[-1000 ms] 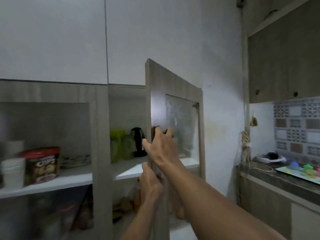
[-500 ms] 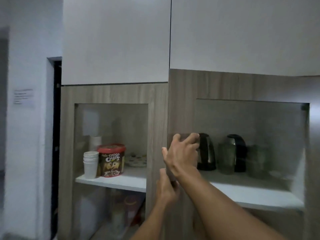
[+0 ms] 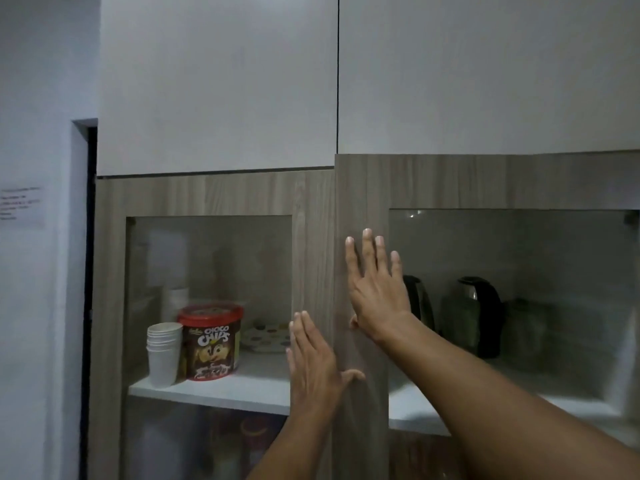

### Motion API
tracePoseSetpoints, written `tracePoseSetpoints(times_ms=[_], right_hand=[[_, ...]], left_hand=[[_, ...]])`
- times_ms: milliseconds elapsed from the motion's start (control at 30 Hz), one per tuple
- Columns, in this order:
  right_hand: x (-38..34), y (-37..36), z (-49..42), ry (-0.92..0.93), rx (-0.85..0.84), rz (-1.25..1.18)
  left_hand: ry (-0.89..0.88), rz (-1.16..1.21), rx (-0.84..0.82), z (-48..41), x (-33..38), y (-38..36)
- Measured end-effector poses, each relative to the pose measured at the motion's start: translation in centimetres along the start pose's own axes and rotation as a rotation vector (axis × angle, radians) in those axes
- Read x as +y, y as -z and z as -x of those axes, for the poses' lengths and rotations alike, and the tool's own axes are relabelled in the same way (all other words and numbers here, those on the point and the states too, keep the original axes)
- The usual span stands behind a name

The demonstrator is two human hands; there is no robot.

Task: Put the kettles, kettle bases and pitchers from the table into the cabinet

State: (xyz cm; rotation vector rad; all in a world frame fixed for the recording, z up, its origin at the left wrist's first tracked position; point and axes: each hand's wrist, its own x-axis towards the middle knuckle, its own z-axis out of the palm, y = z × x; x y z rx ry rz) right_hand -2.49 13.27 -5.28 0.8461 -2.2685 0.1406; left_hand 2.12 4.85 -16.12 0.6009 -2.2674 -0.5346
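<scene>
Behind the glass of the right cabinet door (image 3: 360,188) two dark kettles stand on a white shelf (image 3: 415,410): one (image 3: 420,306) partly hidden by my right hand, the other (image 3: 474,317) further right. A greenish pitcher (image 3: 526,334) shows dimly beside them. My right hand (image 3: 375,292) lies flat, fingers spread, on the door's wooden frame. My left hand (image 3: 313,365) presses flat lower down, across the seam between the two doors. Both hands hold nothing.
The left glass door (image 3: 207,195) shows a stack of white paper cups (image 3: 163,355), a red-lidded Choco Chips tub (image 3: 210,341) and a dotted plate (image 3: 268,337). White upper cabinet fronts (image 3: 221,81) are above. A dark doorway (image 3: 90,271) is at the left.
The right door swung from open to shut against the cabinet. My hands went from gripping its edge to lying flat on its front. The view turned left.
</scene>
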Motion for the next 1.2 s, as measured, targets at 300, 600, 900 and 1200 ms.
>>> tracePoseSetpoints(times_ms=[300,600,900,1200], right_hand=[[0.1,-5.1,-4.6,0.003,-0.043,0.045],[0.9,-6.8,-6.1,0.013,-0.008,0.047],[0.7,-6.2,-6.0,-0.024,-0.07,0.07],[-1.7,-6.7,-0.4,-0.135,-0.322,0.088]], left_hand=[[-0.172,-0.246,-0.051,-7.9,0.3,-5.0],[-0.239,-0.27,-0.029,-9.1,-0.7,-6.4],[-0.388,-0.449,-0.201,-9.1,-2.9,-2.9],[-0.417,-0.451,-0.401,-5.8,-4.0,-1.0]])
